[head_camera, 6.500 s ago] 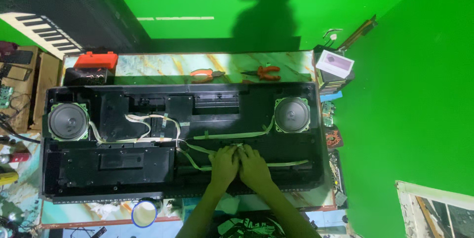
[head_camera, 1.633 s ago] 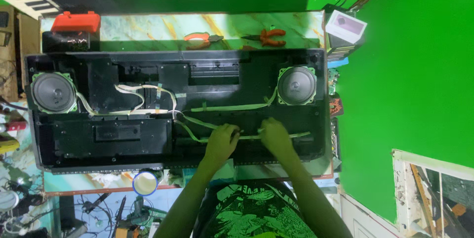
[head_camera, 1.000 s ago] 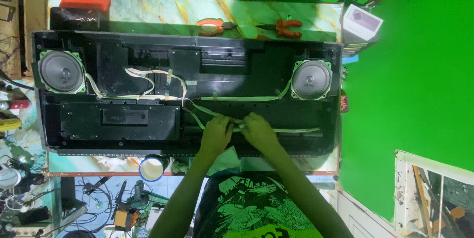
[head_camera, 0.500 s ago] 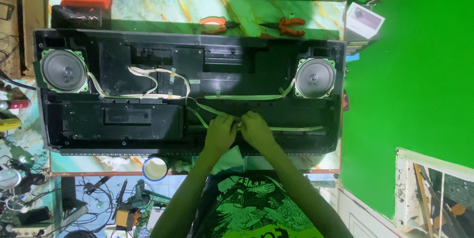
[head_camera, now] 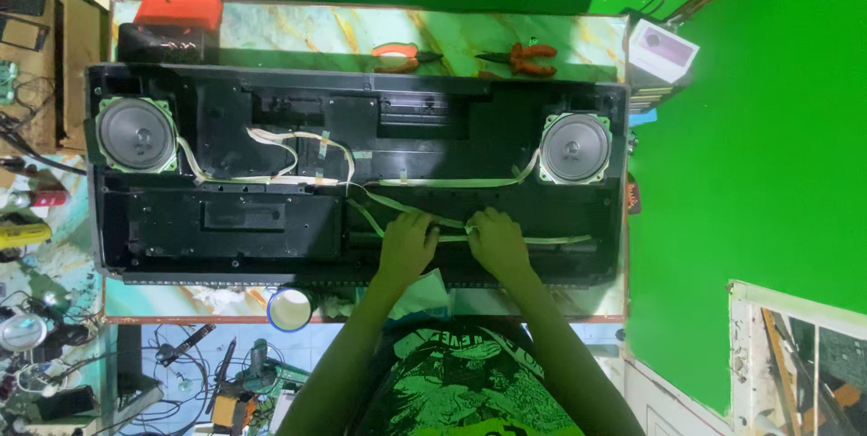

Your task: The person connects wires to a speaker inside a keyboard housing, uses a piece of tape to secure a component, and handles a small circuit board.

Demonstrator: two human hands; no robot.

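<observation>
Hands meet near the middle of the front half of an opened black keyboard casing [head_camera: 271, 228] lying on a marbled green tabletop [head_camera: 298, 34]. The left hand [head_camera: 406, 246] and the right hand [head_camera: 495, 244] sit close together, fingers curled down onto a pale flat ribbon cable [head_camera: 542, 239] that runs along the casing floor; both appear to pinch or press it, though whether they truly grip it cannot be told from above.

Round speakers sit at either end of the casing, the left speaker [head_camera: 135, 134] and the right speaker [head_camera: 575, 148], each well apart from the hands. More pale cables loop from the left speaker across the middle [head_camera: 298, 142], and another strip runs from the centre toward the right speaker [head_camera: 452, 183], just beyond the fingertips. Behind the casing, on the bare strip of table, lie orange-handled pliers [head_camera: 397, 56] and red-handled cutters [head_camera: 524, 56], with a red and black box [head_camera: 176, 20] at the far left corner and a small white box [head_camera: 662, 47] at the far right corner. A roll of tape [head_camera: 290, 309] sits at the near table edge, left of the left forearm.

Casing nearly fills the table, leaving only narrow margins at front and back. Green wall closes in on the right; a cluttered floor of wires and tools [head_camera: 181, 373] lies at the lower left.
</observation>
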